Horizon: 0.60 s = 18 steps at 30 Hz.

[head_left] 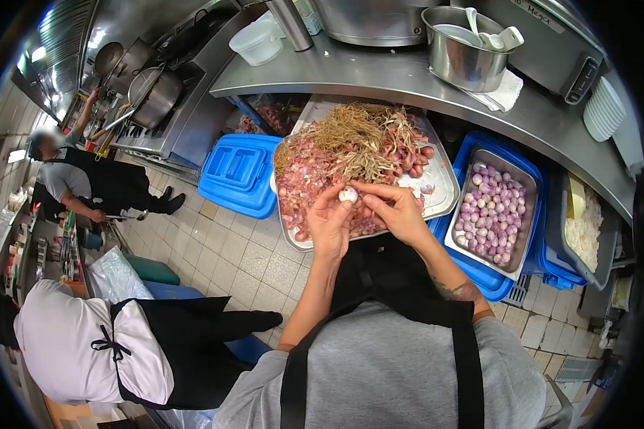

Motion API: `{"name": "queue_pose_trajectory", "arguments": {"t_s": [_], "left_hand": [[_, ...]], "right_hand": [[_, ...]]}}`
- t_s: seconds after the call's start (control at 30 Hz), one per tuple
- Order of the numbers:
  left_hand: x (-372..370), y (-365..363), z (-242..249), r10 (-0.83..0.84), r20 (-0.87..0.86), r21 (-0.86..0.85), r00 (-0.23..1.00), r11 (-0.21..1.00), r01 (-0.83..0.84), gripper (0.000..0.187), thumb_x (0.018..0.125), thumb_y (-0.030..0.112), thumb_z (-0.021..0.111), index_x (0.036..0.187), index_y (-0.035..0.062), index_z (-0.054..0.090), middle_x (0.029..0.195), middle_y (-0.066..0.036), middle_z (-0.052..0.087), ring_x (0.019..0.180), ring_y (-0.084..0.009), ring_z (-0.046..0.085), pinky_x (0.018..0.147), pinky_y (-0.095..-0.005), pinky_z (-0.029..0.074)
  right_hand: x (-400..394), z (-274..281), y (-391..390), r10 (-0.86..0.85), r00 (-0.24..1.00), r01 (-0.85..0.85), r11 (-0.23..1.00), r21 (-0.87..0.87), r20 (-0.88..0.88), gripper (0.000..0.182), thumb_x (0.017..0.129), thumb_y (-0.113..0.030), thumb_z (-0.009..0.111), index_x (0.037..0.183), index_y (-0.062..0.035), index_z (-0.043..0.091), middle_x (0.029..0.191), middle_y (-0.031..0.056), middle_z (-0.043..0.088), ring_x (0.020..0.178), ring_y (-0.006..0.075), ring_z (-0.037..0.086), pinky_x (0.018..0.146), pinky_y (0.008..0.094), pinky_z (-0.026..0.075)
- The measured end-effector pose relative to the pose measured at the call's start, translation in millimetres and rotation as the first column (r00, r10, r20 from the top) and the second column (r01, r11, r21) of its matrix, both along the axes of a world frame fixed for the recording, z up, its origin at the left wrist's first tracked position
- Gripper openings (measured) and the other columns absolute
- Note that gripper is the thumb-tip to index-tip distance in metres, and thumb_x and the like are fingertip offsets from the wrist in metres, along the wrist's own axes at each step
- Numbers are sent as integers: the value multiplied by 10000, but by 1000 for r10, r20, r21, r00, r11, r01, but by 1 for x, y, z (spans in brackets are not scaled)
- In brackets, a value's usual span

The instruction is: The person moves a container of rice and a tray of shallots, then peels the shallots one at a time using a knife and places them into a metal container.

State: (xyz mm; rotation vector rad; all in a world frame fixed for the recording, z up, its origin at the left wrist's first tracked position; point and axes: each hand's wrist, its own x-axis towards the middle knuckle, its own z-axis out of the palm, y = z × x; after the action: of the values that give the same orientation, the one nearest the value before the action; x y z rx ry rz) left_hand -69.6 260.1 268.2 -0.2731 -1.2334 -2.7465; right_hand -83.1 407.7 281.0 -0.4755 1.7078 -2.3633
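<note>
A pale, peeled-looking shallot [348, 194] is pinched in the fingers of my left hand [330, 220]. My right hand [396, 213] meets it from the other side, thumb and finger closed at the shallot's edge; whether a bit of skin is between them is too small to tell. Both hands are above a large white tray [440, 193]. Heaped in it are reddish shallot skins [304, 171], dry stringy roots [358, 132] and unpeeled shallots [416, 161]. To the right, a steel pan [456, 239] holds many peeled purple-white shallots [488, 211].
A steel counter [379, 75] runs behind the tray, bearing a pot [458, 64] with utensils. Blue lids [240, 171] flank the tray. A grey bin [608, 243] holds white pieces. One person in white [86, 350] stands close at left; another [79, 179] is near the stove.
</note>
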Motion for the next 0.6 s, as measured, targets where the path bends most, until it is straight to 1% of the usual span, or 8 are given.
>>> {"name": "queue_pose_trajectory", "arguments": {"t_s": [0.1,0.2,0.3,0.37,0.4,0.5,0.53,0.6], "left_hand": [[1,3,2,25,16,6,1000,1000,-25,330,834,-63,576,1160,-25,532,1039,-140,619,904,-211,637,829,-323,541],[-3,3,-3,58,5,0,998,998,-58,335,837,-64,574,1167,-26,526,1045,-140,612,916,-209,631,828,-324,543],[-2,3,-1,54,-10,2,999,999,-54,340,840,-64,573,1175,-33,519,1056,-139,604,926,-209,625,823,-324,547],[-3,4,-1,62,0,-2,998,998,-62,332,837,-54,575,1165,-23,533,1057,-139,615,925,-218,629,841,-322,536],[-2,3,-1,33,-5,10,999,999,-33,338,837,-59,575,1170,-28,527,1061,-139,609,924,-216,629,836,-325,541],[0,-1,-1,-31,-9,39,999,999,31,355,836,-68,575,1184,-40,513,1074,-138,597,929,-212,627,826,-333,550],[-1,-2,-1,-45,-6,44,999,998,45,360,835,-68,576,1188,-39,511,1078,-136,597,933,-212,627,826,-335,550],[0,-3,-1,-57,-7,34,998,998,57,373,834,-66,578,1199,-39,508,1083,-131,598,941,-207,623,826,-334,549]], "right_hand": [[1,7,7,94,993,-86,991,-107,75,316,921,-71,525,1233,-55,571,710,1,569,508,17,414,429,162,307],[9,14,5,85,995,-79,991,-107,49,304,922,-68,521,1220,-49,579,709,7,569,500,22,409,421,164,298],[10,15,1,-9,1000,9,998,-58,-6,311,926,-59,508,1231,-42,568,698,12,565,487,27,396,414,169,290],[5,7,1,-8,1000,7,999,-38,-19,305,928,-69,511,1226,-38,569,694,13,561,482,32,391,412,171,284],[3,4,2,-6,1000,5,1000,-28,-25,303,930,-74,512,1224,-36,570,691,14,559,480,35,388,411,173,281],[-3,4,8,86,992,-76,991,-114,89,287,924,-101,539,1201,-61,598,688,-23,548,503,18,398,440,163,316],[-6,2,9,93,990,-75,984,-164,105,284,925,-106,537,1196,-46,597,686,-14,553,501,23,406,439,161,314],[-13,-7,7,-16,994,35,986,-166,112,284,924,-100,537,1196,-42,596,679,-9,549,492,22,402,432,161,303]]}}
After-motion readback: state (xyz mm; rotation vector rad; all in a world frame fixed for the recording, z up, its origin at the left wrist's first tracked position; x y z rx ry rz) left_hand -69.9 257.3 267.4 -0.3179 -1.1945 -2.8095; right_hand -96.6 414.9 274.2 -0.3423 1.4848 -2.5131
